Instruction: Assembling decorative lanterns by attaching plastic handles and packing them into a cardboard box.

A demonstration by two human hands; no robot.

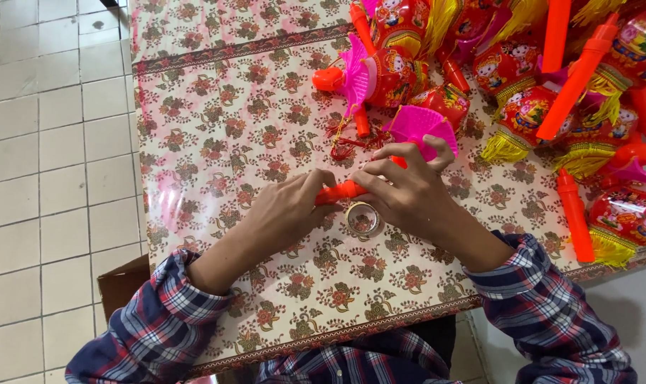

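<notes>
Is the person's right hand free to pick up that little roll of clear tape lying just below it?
Probably not right away: the right hand is gripping the orange handle together with the left hand. The tape roll itself lies uncovered beside it.

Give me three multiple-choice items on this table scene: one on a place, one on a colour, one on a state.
1. Where does the tape roll lie?
A. On the floor
B. On the table, just below the hands
C. On top of the lantern pile

2. What colour is the stick held in both hands?
A. Orange
B. Green
C. White

3. How is the left hand?
A. Flat and empty
B. Off the table
C. Closed round the stick

Answers: 1 B, the roll sits on the tablecloth under the right hand. 2 A, it matches the orange handles in the lantern pile. 3 C, its fingers wrap the stick's end.
</notes>
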